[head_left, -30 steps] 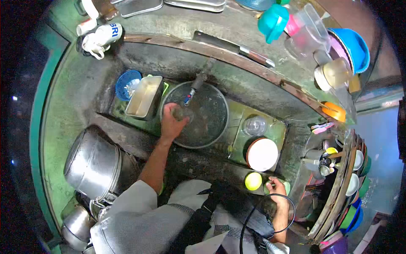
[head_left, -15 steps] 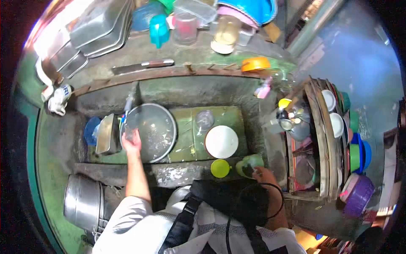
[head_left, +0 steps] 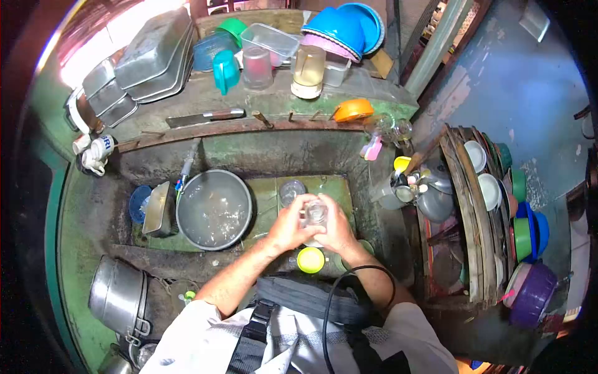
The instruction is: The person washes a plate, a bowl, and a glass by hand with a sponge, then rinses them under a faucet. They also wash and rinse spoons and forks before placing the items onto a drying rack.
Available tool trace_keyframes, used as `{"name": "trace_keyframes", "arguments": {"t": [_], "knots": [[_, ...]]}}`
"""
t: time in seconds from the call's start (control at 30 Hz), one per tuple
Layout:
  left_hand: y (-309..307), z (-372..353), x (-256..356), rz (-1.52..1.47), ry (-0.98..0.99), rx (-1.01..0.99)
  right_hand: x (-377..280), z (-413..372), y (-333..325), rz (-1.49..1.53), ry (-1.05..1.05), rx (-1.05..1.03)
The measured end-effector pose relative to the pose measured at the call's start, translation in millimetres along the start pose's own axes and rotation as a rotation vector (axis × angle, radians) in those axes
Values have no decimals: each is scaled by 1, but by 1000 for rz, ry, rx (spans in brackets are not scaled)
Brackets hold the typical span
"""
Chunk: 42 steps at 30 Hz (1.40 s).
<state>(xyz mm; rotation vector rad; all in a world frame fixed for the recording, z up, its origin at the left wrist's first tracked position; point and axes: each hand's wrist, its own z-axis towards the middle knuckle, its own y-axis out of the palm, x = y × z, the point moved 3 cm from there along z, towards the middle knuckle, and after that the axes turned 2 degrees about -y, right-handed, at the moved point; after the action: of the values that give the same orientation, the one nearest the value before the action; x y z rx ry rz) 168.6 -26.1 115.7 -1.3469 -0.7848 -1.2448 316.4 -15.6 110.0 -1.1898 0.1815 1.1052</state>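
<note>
- The left hand has left the metal basin, where it was half a second ago, and now meets the right hand over the middle of the sink.
- The right hand has come up off the front ledge.
- Both hands are wrapped around a clear glass, fingers curled on its sides.
- The glass sits upright between the palms, above the yellow cup and near a second glass.

Probably a food-stall washing-up area: concrete sink, metal basin, rack of bowls.
</note>
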Motion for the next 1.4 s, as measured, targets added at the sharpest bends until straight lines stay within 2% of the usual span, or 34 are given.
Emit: {"name": "trace_keyframes", "arguments": {"t": [0.03,0.07,0.1,0.17,0.2,0.23,0.3,0.37,0.43,0.57,0.7,0.73,0.77,0.83,0.87,0.9,0.97,1.0,1.03,1.1,1.2,1.23,1.3,1.4], "knots": [[3,3,6,-104,-20,-2,2,4,1,23,62,79],[1,9,8,-165,147,-23,5,12,-4,92,-13,118],[-3,6,10,-172,142,-22,7,17,-9,166,-44,187],[-20,-5,18,-146,160,32,24,42,-22,109,-28,425],[-29,-10,2,-133,152,6,34,58,-30,231,-36,557],[-40,-21,-1,-102,76,-6,44,75,-39,355,-46,688],[-56,-48,-48,-268,-184,58,36,112,-71,393,45,834],[-70,-88,-104,-230,-329,143,73,140,-82,311,57,900],[-85,-134,-142,-41,-408,198,85,158,-84,-24,75,894],[-96,-239,-225,-234,-539,417,90,169,-83,-137,138,894],[-99,-294,-239,-111,-644,501,61,165,-96,-199,293,762],[-99,-299,-242,-151,-671,525,61,165,-97,-214,233,757],[-99,-304,-245,-192,-700,547,56,163,-99,-235,315,702],[-99,-303,-252,-243,-725,566,60,164,-101,-211,241,714],[-99,-301,-254,-290,-748,580,60,164,-103,-219,363,676],[-99,-300,-257,-336,-774,592,60,167,-104,-222,361,674],[-101,-289,-256,-340,-787,561,65,178,-110,-194,295,705],[-102,-282,-249,-317,-781,546,76,185,-113,-39,322,696],[-102,-278,-245,-294,-775,530,71,187,-117,-56,294,708],[-102,-280,-252,-282,-771,513,68,185,-129,-184,371,697],[-100,-281,-256,-248,-736,525,62,172,-124,-170,339,627],[-98,-285,-258,-254,-764,521,62,169,-117,-296,389,662],[-94,-290,-255,-259,-792,514,76,169,-102,-188,156,759],[-93,-291,-245,-39,-847,469,71,161,-97,-137,191,841]]}}
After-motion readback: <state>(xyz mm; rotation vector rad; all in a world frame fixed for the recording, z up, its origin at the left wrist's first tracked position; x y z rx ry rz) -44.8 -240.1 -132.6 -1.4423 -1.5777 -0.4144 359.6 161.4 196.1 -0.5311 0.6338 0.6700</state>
